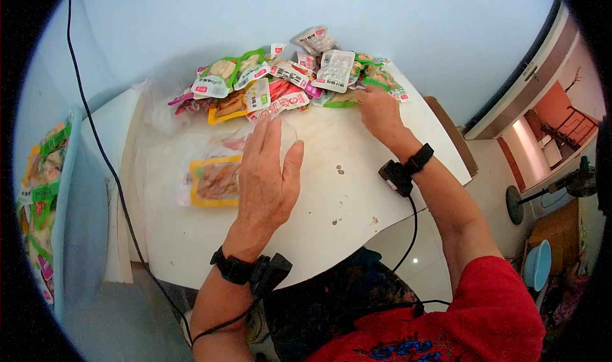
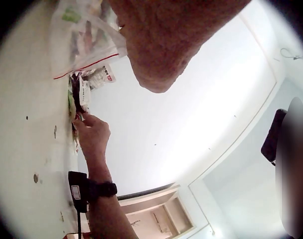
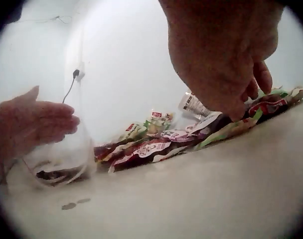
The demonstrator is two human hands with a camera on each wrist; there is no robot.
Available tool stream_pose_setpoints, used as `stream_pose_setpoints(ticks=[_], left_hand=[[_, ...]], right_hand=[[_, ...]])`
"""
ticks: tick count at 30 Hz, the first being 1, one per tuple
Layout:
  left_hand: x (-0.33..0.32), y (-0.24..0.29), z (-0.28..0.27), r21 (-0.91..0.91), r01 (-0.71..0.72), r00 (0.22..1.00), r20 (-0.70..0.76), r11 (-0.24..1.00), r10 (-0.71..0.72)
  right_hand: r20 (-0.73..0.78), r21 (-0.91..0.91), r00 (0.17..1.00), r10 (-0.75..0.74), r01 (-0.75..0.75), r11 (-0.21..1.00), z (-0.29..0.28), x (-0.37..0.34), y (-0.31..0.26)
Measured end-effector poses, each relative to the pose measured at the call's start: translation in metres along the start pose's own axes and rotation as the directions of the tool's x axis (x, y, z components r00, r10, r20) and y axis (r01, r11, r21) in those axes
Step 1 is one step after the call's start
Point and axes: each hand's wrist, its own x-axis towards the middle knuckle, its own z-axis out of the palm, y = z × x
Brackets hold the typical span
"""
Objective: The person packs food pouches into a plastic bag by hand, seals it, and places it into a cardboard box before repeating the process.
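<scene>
My left hand is held over the table with straight fingers and the thumb apart. Beside and under it lies a clear zip bag with a red seal line, holding a yellow-edged food packet. At the right end of a heap of food packets by the wall, my right hand bends its fingers down onto a green-edged packet. Thumb and fingers close on that packet in the right wrist view, where its edge shows below them.
More packets fill a blue bin at the left. A black cable hangs down past the left side of the white table. Crumpled clear plastic lies left of the heap. A fan stands at the right.
</scene>
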Motion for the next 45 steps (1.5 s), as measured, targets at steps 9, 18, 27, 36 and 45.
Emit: stream_pose_setpoints(ticks=[9, 18, 27, 36, 45], left_hand=[[0.0, -0.004, 0.002, -0.001, -0.01, 1.0, -0.015, 1.0, 0.01], [0.003, -0.005, 0.004, -0.013, -0.085, 0.991, -0.101, 0.996, 0.083], [0.002, -0.002, 0.003, 0.01, -0.058, 0.994, -0.088, 0.998, 0.059], [0.001, -0.002, -0.001, -0.013, 0.001, 1.0, -0.006, 1.0, -0.001], [0.003, -0.004, 0.004, 0.003, -0.101, 0.986, -0.134, 0.995, 0.101]], right_hand=[[-0.019, 0.192, 0.98, 0.2, -0.193, 0.962, -0.012, -0.002, 0.011], [0.094, 0.183, 0.821, 0.563, -0.57, 0.801, 0.006, 0.032, 0.076], [0.279, 0.273, 0.761, 0.585, -0.647, 0.712, 0.024, 0.045, 0.084], [0.364, 0.784, 0.688, 0.628, -0.59, 0.192, 0.015, 0.029, 0.08], [-0.435, 0.377, 0.896, 0.092, 0.088, 0.922, -0.043, 0.022, 0.066]])
